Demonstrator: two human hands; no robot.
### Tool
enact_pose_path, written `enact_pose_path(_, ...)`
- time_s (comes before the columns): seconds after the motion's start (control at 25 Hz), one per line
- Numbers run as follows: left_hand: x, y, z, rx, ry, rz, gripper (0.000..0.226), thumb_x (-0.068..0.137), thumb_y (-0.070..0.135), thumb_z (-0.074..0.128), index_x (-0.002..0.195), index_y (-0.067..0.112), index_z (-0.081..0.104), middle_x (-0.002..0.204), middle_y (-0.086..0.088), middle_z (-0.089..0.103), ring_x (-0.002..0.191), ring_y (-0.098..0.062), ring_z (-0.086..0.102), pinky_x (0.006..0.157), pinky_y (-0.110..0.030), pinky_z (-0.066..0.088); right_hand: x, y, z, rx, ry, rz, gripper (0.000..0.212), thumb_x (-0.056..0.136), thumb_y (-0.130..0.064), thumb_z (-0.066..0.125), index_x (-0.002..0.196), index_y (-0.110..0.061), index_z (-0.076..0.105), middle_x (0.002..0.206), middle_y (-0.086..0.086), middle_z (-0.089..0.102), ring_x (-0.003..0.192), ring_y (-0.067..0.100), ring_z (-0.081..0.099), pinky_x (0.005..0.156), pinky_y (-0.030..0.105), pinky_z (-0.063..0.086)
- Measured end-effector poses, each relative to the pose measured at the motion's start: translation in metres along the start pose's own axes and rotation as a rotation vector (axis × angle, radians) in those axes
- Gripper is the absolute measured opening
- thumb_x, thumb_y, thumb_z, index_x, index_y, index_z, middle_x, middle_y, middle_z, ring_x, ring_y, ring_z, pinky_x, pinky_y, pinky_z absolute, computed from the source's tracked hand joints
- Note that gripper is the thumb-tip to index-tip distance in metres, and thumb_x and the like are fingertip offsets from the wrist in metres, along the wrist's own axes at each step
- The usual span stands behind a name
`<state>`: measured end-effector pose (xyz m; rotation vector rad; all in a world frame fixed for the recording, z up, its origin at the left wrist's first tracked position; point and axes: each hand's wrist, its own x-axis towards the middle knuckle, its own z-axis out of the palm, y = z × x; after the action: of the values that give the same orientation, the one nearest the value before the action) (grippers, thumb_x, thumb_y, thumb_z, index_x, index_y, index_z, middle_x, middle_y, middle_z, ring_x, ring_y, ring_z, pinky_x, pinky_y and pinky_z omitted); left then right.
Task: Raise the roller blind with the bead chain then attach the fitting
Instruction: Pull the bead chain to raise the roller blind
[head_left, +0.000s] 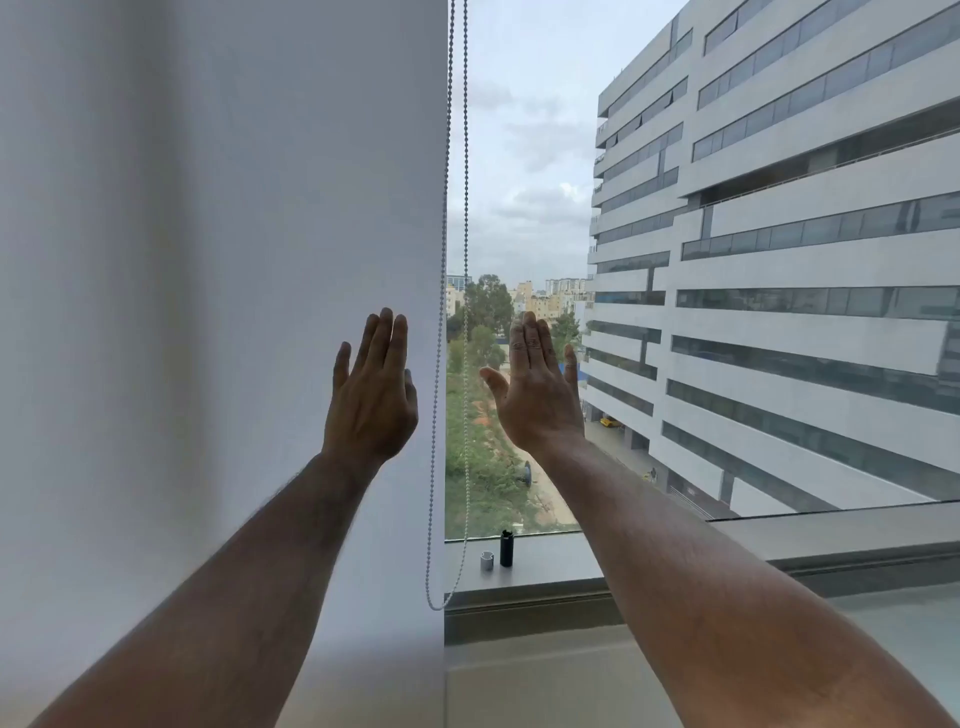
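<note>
A white roller blind (223, 260) hangs fully down over the left half of the window. Its bead chain (466, 208) drops along the blind's right edge in a loop that ends near the sill. My left hand (371, 395) is raised flat in front of the blind, left of the chain, holding nothing. My right hand (537, 387) is raised flat to the right of the chain, fingers up, holding nothing. Neither hand touches the chain. A small grey fitting (487, 561) and a black cylinder (506, 548) stand on the sill (561, 566) below.
Bare window glass (524, 156) to the right of the blind shows a large grey building, trees and a road far below. The sill's ledge runs on to the right under my right forearm.
</note>
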<state>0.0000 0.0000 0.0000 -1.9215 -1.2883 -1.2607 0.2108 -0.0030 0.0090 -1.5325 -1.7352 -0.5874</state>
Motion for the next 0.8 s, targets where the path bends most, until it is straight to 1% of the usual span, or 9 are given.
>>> enact_pose_path(0.12, 0.003, 0.007, -0.003, -0.064, 0.058, 0.006, 0.059, 0.1, 0.006, 0.045, 0.158, 0.006, 0.032, 0.165, -0.016, 0.035, 0.153, -0.03, 0.035, 0.122, -0.053, 0.031, -0.001, 0.0, 0.001, -0.024, -0.003, -0.005, 0.079, 0.105, -0.057, 0.027, 0.164, -0.01, 0.002, 0.175, 0.006, -0.004, 0.162, 0.021, -0.005, 0.13, 0.053, -0.002)
enact_pose_path(0.2, 0.004, 0.018, -0.004, -0.2, 0.091, -0.041, 0.051, 0.102, 0.008, 0.044, 0.153, 0.004, 0.04, 0.154, -0.018, 0.05, 0.137, -0.034, 0.054, 0.111, -0.05, 0.046, -0.002, -0.001, 0.004, -0.007, -0.006, -0.017, 0.078, 0.106, -0.056, 0.028, 0.164, -0.01, 0.004, 0.175, 0.006, -0.002, 0.162, 0.021, -0.004, 0.13, 0.053, 0.0)
enact_pose_path(0.28, 0.01, 0.032, -0.008, -0.416, 0.12, -0.22, 0.045, 0.106, 0.015, 0.041, 0.151, 0.007, 0.044, 0.14, -0.016, 0.063, 0.122, -0.03, 0.065, 0.105, -0.044, 0.052, -0.004, -0.003, 0.006, 0.003, -0.008, -0.028, 0.076, 0.106, -0.055, 0.028, 0.164, -0.01, 0.007, 0.175, 0.007, 0.002, 0.162, 0.022, -0.001, 0.13, 0.054, 0.003)
enact_pose_path(0.4, 0.022, 0.051, -0.016, -0.904, 0.053, -0.524, 0.037, 0.11, 0.03, 0.039, 0.137, 0.012, 0.057, 0.113, -0.008, 0.073, 0.097, -0.019, 0.074, 0.094, -0.05, 0.058, -0.006, -0.007, 0.006, 0.017, 0.016, -0.059, 0.073, 0.106, -0.053, 0.029, 0.163, -0.009, 0.016, 0.174, 0.01, 0.012, 0.162, 0.023, 0.007, 0.13, 0.055, 0.006)
enact_pose_path(0.48, 0.025, 0.059, -0.018, -1.073, 0.064, -0.559, 0.03, 0.11, 0.032, 0.043, 0.118, 0.017, 0.068, 0.099, -0.005, 0.075, 0.08, -0.013, 0.074, 0.079, -0.044, 0.063, -0.008, -0.012, 0.005, 0.066, 0.055, -0.078, 0.068, 0.107, -0.05, 0.033, 0.16, -0.008, 0.025, 0.171, 0.012, 0.023, 0.16, 0.025, 0.017, 0.13, 0.055, 0.011)
enact_pose_path(0.56, 0.024, 0.062, -0.018, -1.109, 0.12, -0.508, 0.026, 0.109, 0.025, 0.049, 0.097, 0.031, 0.072, 0.079, 0.001, 0.072, 0.06, -0.004, 0.062, 0.066, -0.029, 0.055, -0.008, -0.017, 0.001, 0.119, 0.096, -0.073, 0.06, 0.107, -0.045, 0.039, 0.154, -0.008, 0.038, 0.163, 0.013, 0.042, 0.155, 0.029, 0.034, 0.127, 0.054, 0.02)
enact_pose_path(0.6, 0.023, 0.062, -0.017, -1.108, 0.142, -0.479, 0.029, 0.108, 0.02, 0.051, 0.094, 0.034, 0.073, 0.07, 0.003, 0.067, 0.054, -0.002, 0.054, 0.062, -0.023, 0.049, -0.007, -0.02, -0.001, 0.147, 0.127, -0.074, 0.054, 0.107, -0.042, 0.042, 0.149, -0.008, 0.045, 0.155, 0.014, 0.053, 0.147, 0.031, 0.045, 0.123, 0.052, 0.028)
enact_pose_path(0.68, 0.021, 0.062, -0.013, -1.114, 0.156, -0.46, 0.029, 0.108, 0.014, 0.05, 0.1, 0.026, 0.075, 0.065, -0.002, 0.059, 0.048, -0.003, 0.043, 0.052, -0.018, 0.04, -0.004, -0.03, -0.008, 0.266, 0.203, -0.081, 0.041, 0.107, -0.033, 0.048, 0.138, -0.007, 0.057, 0.135, 0.014, 0.069, 0.126, 0.033, 0.063, 0.109, 0.048, 0.045)
enact_pose_path(0.8, 0.013, 0.064, -0.009, -1.095, 0.167, -0.463, 0.029, 0.108, 0.012, 0.047, 0.099, 0.015, 0.074, 0.065, -0.005, 0.055, 0.05, -0.005, 0.043, 0.05, -0.019, 0.037, 0.003, -0.05, -0.024, 0.53, 0.302, -0.054, 0.029, 0.107, -0.022, 0.048, 0.125, -0.008, 0.066, 0.114, 0.013, 0.077, 0.101, 0.03, 0.073, 0.085, 0.042, 0.06)
